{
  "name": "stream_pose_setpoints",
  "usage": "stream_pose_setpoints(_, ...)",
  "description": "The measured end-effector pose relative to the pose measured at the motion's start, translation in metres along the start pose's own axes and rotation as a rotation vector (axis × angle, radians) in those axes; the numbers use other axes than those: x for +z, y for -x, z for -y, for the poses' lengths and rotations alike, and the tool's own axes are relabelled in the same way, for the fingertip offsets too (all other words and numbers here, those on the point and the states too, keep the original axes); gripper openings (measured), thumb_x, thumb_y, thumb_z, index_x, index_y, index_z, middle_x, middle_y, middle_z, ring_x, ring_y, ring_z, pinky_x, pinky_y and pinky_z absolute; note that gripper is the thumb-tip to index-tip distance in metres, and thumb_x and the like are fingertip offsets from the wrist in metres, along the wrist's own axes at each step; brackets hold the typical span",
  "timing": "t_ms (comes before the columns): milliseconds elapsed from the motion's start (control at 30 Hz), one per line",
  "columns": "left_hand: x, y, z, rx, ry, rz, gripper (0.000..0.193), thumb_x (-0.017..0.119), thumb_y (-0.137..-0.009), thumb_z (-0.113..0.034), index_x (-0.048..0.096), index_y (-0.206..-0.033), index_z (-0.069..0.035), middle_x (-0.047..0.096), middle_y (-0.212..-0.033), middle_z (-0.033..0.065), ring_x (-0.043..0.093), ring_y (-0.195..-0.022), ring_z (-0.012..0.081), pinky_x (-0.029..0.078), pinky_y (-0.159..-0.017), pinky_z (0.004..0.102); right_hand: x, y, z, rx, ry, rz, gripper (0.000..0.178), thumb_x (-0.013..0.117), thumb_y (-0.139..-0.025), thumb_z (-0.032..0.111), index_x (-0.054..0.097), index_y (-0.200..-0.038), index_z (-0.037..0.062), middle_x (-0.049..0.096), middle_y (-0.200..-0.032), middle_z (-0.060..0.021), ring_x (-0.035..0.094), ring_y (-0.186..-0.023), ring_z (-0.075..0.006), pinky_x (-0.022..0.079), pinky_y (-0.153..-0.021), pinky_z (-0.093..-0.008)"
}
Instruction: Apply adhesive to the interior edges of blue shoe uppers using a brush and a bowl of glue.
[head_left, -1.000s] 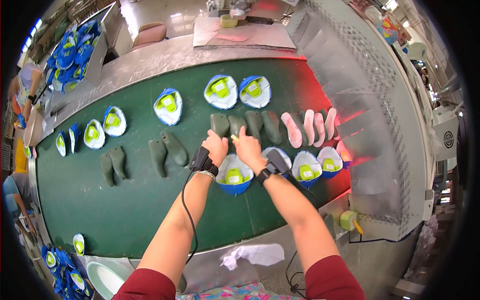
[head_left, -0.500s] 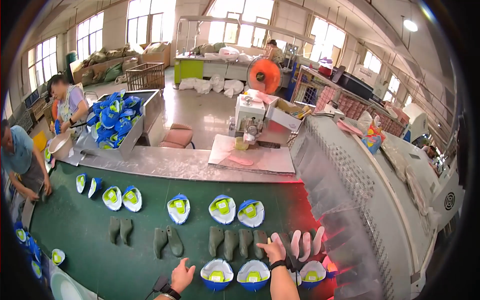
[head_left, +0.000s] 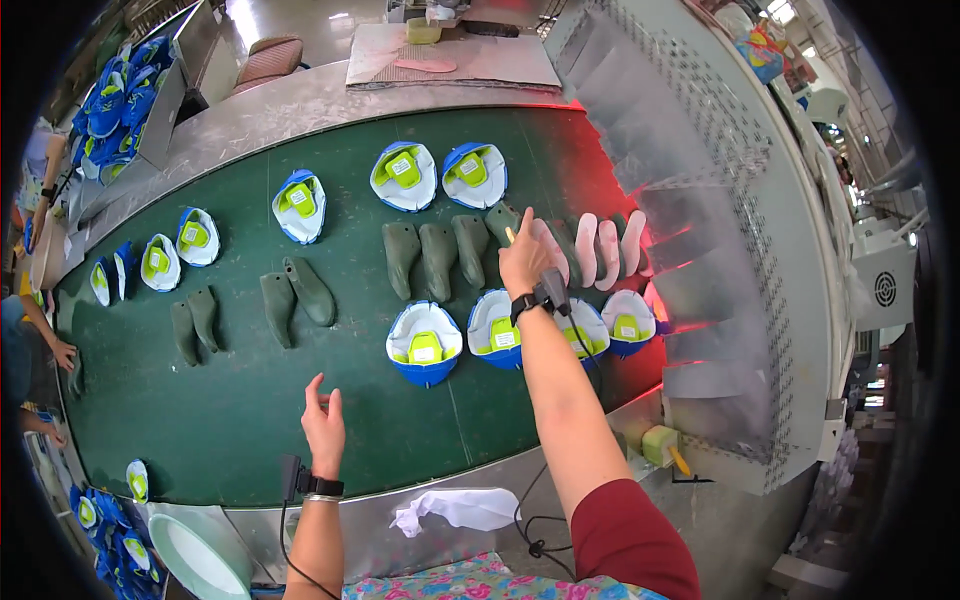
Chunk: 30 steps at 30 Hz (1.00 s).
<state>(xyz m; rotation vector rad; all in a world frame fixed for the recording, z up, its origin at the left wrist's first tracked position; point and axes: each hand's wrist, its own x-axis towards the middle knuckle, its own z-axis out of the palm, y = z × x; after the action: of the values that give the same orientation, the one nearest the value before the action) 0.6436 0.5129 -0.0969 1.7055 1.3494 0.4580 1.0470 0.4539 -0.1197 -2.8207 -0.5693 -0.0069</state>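
My right hand reaches over a row of dark green shoe lasts, its fingers drawn in against a tilted last. Something small and yellow shows at its fingers, too small to name. Pink insoles lie on lasts just right of that hand. Blue shoe uppers with white lining and lime inside line up on the near side, one partly behind my right wrist. More uppers sit beyond the lasts. My left hand hovers over the green belt, fingers apart and holding nothing.
Red light glows at the grey machine's strip curtain on the right. Near the front edge are a white cloth, a brush and a pale green basin. A co-worker's hand is at the belt's far left.
My view has tilted downward, bringing the near edge and my forearms into sight. My right hand stays by the lasts and insoles; my left hand remains empty over the belt.
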Motion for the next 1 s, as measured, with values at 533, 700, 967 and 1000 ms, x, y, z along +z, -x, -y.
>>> stream_pose_setpoints(533,-0.002,0.003,0.012,-0.006,-0.048,0.060,0.036,0.062,-0.088,-0.013,0.053,-0.123,-0.008,0.062,-0.073,0.0093,0.056,-0.056,0.0201,0.045,-0.055,0.0339,0.001,0.018,-0.020,-0.124,-0.064,-0.079,0.054,0.077,-0.074,0.029,0.054,-0.118,0.0065,0.067,-0.087,-0.0218,0.065,-0.082,-0.0408,0.049,-0.068,-0.0499)
stream_pose_setpoints(700,-0.044,-0.005,0.010,-0.013,-0.071,0.015,0.036,0.062,-0.088,-0.017,0.054,-0.122,-0.009,0.063,-0.077,0.0112,0.061,-0.065,0.0264,0.048,-0.061,0.0375,0.003,0.012,-0.022,-0.271,0.004,-0.070,0.052,0.078,-0.069,0.036,0.061,-0.107,0.0045,0.063,-0.100,-0.0190,0.059,-0.094,-0.0376,0.046,-0.074,-0.0462)
stream_pose_setpoints(967,-0.225,-0.037,0.101,0.000,-0.378,-0.233,0.031,0.060,-0.087,-0.022,0.055,-0.115,-0.009,0.063,-0.089,0.0140,0.062,-0.083,0.0331,0.050,-0.074,0.0439,-0.047,0.093,0.147,-0.448,-0.356,0.100,0.030,0.070,-0.081,0.025,0.065,-0.104,0.0054,0.068,-0.084,-0.0140,0.064,-0.071,-0.0288,0.049,-0.066,-0.0400)
stream_pose_setpoints(1000,-0.252,-0.044,0.111,-0.034,-0.450,-0.261,0.032,0.060,-0.087,-0.022,0.055,-0.115,-0.007,0.063,-0.089,0.0148,0.062,-0.084,0.0337,0.050,-0.075,0.0440,-0.045,0.115,0.178,-0.561,-0.460,0.131,0.028,0.069,-0.082,0.024,0.066,-0.102,0.0041,0.067,-0.084,-0.0150,0.065,-0.073,-0.0284,0.050,-0.068,-0.0378)
